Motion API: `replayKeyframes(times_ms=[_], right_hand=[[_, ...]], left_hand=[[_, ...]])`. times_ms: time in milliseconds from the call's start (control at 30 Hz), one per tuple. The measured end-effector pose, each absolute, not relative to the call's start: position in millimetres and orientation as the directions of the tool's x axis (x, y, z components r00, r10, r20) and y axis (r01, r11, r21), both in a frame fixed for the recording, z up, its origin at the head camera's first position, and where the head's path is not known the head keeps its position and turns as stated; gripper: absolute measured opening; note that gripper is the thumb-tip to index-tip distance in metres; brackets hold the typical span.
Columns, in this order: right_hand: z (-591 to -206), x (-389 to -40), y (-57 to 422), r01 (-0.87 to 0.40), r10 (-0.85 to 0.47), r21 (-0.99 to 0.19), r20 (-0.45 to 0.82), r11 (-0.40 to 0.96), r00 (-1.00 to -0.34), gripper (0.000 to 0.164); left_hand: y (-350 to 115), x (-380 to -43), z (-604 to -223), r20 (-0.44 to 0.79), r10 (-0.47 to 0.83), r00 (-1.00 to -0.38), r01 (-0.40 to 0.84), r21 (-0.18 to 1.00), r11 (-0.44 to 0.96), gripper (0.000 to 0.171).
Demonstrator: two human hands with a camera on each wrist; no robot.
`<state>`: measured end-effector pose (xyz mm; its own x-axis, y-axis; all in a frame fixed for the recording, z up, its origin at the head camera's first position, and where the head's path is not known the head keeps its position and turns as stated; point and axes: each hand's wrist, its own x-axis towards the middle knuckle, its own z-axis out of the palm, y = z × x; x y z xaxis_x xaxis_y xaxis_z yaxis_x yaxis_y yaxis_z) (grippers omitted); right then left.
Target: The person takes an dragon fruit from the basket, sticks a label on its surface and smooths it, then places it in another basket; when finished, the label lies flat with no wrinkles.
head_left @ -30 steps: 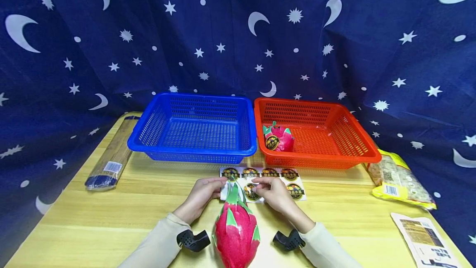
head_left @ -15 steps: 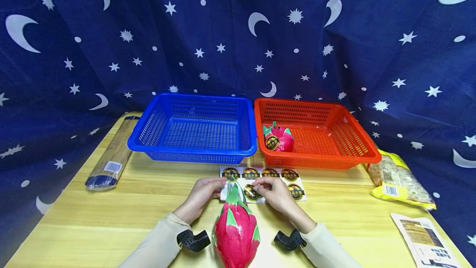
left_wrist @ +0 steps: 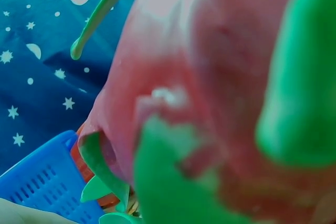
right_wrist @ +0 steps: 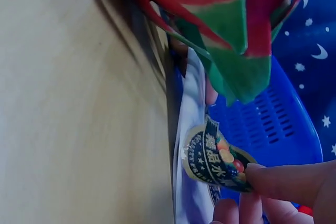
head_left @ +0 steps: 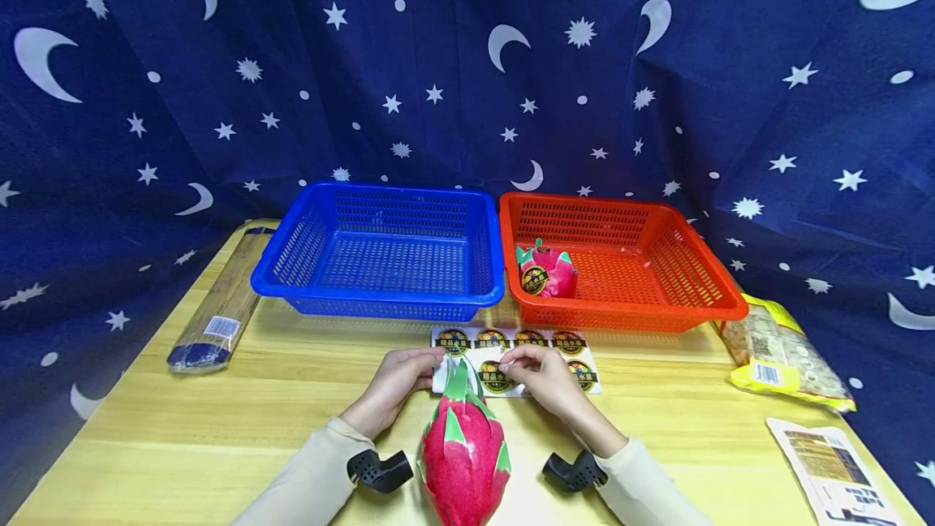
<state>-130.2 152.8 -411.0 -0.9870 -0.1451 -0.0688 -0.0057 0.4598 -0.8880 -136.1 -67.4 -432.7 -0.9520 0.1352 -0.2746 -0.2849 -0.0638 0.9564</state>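
My left hand [head_left: 398, 388] grips the left edge of a white sticker sheet [head_left: 475, 360] printed with round black-and-gold labels. With thumb and finger, my right hand [head_left: 544, 380] pinches the edge of one round sticker [right_wrist: 215, 158], which is curled up off the sheet in the right wrist view. A large pink toy dragon fruit [head_left: 467, 461] with green leaf tips lies between my forearms; its leaves overlap the sheet in the head view. The dragon fruit fills most of the left wrist view and hides the left hand there.
A blue basket [head_left: 376, 299] and a red basket [head_left: 628, 316] stand behind the sheet. The red one holds a smaller dragon fruit [head_left: 558, 274] bearing a label. A long wrapped package [head_left: 222, 307] lies left; a yellow bag [head_left: 789, 355] and white pouch [head_left: 836, 469] lie right.
My right hand has drifted slightly right and toward me, with the pinched sticker shifting a little along with it. The left hand and the dragon fruit have stayed put.
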Motion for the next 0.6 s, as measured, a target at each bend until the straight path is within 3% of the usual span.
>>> replayKeyframes(times_ms=[367, 467, 600], right_hand=[[-406.6, -129.3, 162.2, 0.109, -0.103, -0.915, -0.162, 0.389, -0.981, 0.021], [-406.2, -129.0, 164.9, 0.120, -0.111, -0.925, -0.171, 0.362, -0.979, 0.023], [-405.3, -128.0, 167.3, 0.115, -0.117, -0.931, -0.165, 0.347, -0.979, 0.025]], left_hand=[[-67.9, -136.3, -431.1, -0.267, 0.146, -0.953, -0.269, 0.963, 0.006, 0.036], [-67.1, -135.6, -428.5, -0.207, 0.131, -0.969, -0.195, 0.975, 0.102, 0.031], [-69.3, -133.8, -422.5, -0.080, 0.101, -0.992, -0.038, 0.930, 0.366, 0.027]])
